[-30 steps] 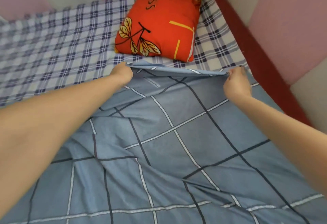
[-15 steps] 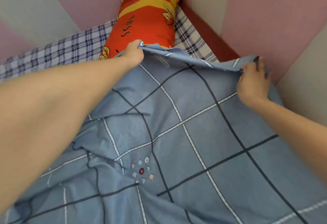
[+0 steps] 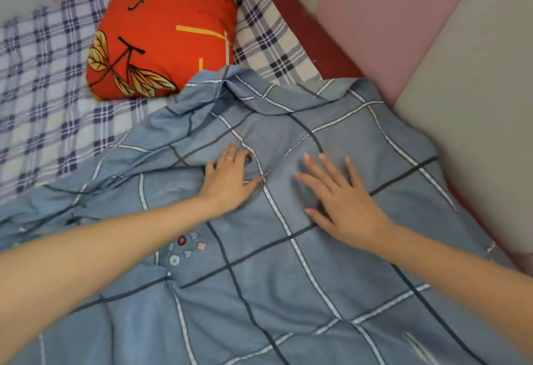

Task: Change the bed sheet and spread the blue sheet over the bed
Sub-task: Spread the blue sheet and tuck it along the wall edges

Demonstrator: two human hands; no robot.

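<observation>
The blue sheet [image 3: 288, 263] with dark and white grid lines covers the near and right part of the bed; its far edge lies crumpled against the pillow. My left hand [image 3: 227, 180] rests flat on the sheet near the middle, fingers spread and slightly bent. My right hand [image 3: 337, 200] lies just to the right of it, fingers straight and spread, palm down on the cloth. Under the blue sheet, the checked white and navy bed sheet [image 3: 49, 99] shows at the left and far side.
A red-orange pillow [image 3: 161, 33] with a bicycle and leaf print lies at the head of the bed. A dark red bed frame edge [image 3: 311, 33] runs along the right. Padded pink and grey wall panels [image 3: 403, 18] close in the corner.
Both hands have let go of the sheet's far edge and drawn back toward me. The edge has dropped in folds by the pillow, and both palms now lie on the sheet.
</observation>
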